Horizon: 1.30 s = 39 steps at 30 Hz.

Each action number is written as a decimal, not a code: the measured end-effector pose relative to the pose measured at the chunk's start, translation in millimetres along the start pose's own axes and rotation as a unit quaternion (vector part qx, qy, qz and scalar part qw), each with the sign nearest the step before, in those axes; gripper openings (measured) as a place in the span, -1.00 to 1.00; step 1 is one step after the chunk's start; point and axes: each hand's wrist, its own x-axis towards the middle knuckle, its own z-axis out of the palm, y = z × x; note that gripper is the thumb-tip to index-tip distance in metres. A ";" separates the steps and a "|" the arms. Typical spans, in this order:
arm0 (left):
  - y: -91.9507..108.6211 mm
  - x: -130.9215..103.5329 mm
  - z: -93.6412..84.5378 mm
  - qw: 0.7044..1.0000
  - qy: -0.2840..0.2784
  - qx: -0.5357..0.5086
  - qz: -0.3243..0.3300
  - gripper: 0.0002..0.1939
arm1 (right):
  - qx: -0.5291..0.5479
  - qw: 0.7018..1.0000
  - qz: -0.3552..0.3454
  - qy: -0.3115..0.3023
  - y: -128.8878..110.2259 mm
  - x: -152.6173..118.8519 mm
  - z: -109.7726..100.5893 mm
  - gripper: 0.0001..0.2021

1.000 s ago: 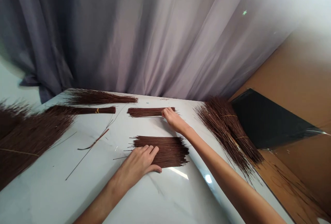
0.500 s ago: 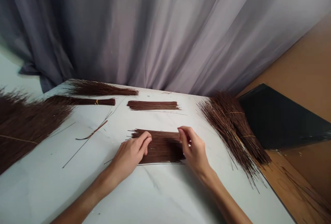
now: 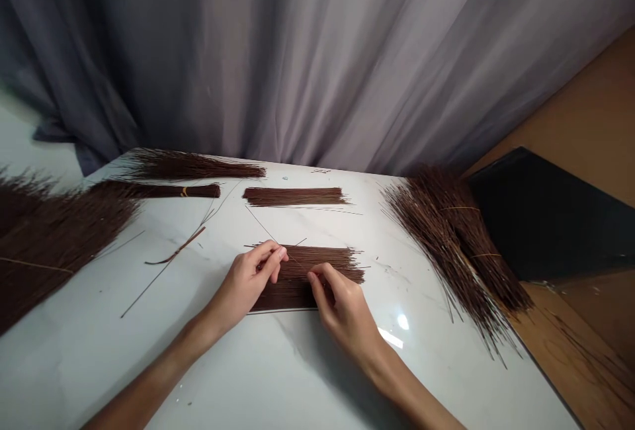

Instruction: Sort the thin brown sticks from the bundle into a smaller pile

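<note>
A flat layer of thin dark brown sticks point(image 3: 327, 257) lies crosswise on the white table in front of me. Over its left part, my left hand point(image 3: 270, 261) pinches a thin stick point(image 3: 261, 223) that slants up and to the left past the layer's back edge. My right hand point(image 3: 317, 279) is over the middle of the layer, thumb and forefinger pressed together; whatever is between them is too small to make out. Farther back lies a short, even bundle of brown sticks point(image 3: 295, 196).
Bushy brown bundles point(image 3: 54, 238) cover the left side, beside a yellow-tied bundle point(image 3: 198, 190). Two loose strands point(image 3: 173, 258) cross nearby. More tied bundles point(image 3: 461, 238) lie at the right edge, next to a black panel point(image 3: 550, 218). A grey curtain point(image 3: 297, 53) hangs behind the table point(image 3: 238, 377).
My right hand has moved left and nearer to me, from the layer's right end to its middle. A thin slanting stick now shows at my left hand, which has shifted slightly.
</note>
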 end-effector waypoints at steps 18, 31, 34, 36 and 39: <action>1.2 2.7 -0.8 0.996 -0.012 -0.087 0.007 -0.65 | 0.043 0.998 0.013 -0.051 -5.0 -1.3 2.1 -0.84; -0.8 3.6 -1.2 0.995 -0.019 -0.094 0.015 -0.65 | 0.059 0.997 0.015 -0.055 -6.8 -0.2 0.7 -0.81; 0.8 3.4 -1.5 0.995 -0.017 -0.096 0.006 -0.65 | 0.073 0.995 0.022 -0.063 -8.4 -0.2 -0.8 -0.81; 2.3 3.0 -1.9 0.995 -0.016 -0.100 0.003 -0.66 | 0.086 0.993 0.031 -0.071 -9.5 0.3 -2.5 -0.80; 4.3 2.5 -2.4 0.993 -0.021 -0.113 0.008 -0.67 | 0.101 0.991 0.045 -0.077 -10.3 1.3 -5.1 -0.78</action>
